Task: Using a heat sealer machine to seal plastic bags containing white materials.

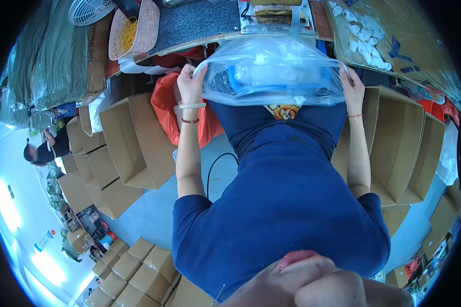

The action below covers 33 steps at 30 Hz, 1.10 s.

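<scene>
I hold a clear plastic bag (pixel 271 77) stretched across my lap, below a table edge. Blue and white items show inside it. My left hand (pixel 190 82) grips the bag's left edge; a pale bangle and a thin red string sit on that wrist. My right hand (pixel 352 88) grips the bag's right edge, with a red string on the wrist. Just beyond the bag a small machine with a metal plate (pixel 276 18) stands on the table.
Open cardboard boxes stand on the left (pixel 133 143) and right (pixel 399 148). An orange-red bag (pixel 166 110) lies beside my left arm. A pink basket (pixel 138 28) and a bag of white parts (pixel 366 36) rest on the table. Another person (pixel 46 148) works far left.
</scene>
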{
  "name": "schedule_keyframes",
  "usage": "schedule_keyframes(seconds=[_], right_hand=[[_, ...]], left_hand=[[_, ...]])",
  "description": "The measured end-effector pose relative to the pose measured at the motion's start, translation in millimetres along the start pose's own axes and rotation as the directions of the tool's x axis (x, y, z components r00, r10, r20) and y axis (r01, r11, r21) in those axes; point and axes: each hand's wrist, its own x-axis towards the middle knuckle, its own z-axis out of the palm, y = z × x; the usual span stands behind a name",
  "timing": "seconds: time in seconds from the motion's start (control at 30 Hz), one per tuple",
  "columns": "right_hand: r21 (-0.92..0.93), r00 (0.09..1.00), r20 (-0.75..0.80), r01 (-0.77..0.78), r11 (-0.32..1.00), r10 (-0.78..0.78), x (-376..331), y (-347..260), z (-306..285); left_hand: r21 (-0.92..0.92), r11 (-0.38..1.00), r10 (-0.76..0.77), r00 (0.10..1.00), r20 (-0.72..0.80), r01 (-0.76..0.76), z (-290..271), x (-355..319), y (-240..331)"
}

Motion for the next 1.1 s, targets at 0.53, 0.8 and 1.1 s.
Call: schedule_keyframes(seconds=[0.53,0.8,1.1], right_hand=[[-0.338,0.957,0.245,-0.067,0.939,0.156,-11.0,-5.9,-67.1],[-0.268,0.995,0.101,0.029,0.963,-0.002,29.3,-55.4,-102.9],[-0.533,0.976,0.106,-0.108,0.839,0.193,-0.3,-56.5,-126.0]], left_hand=[[0.644,0.722,0.089,0.957,0.276,-0.253,-74.6,-38.1,-3.6],[0.177,0.979,0.071,0.986,0.15,-0.097,-116.6,-6.2,51.0],[0.837,0.546,-0.456,0.823,0.339,-0.043,-135.2,-16.6,75.4]])
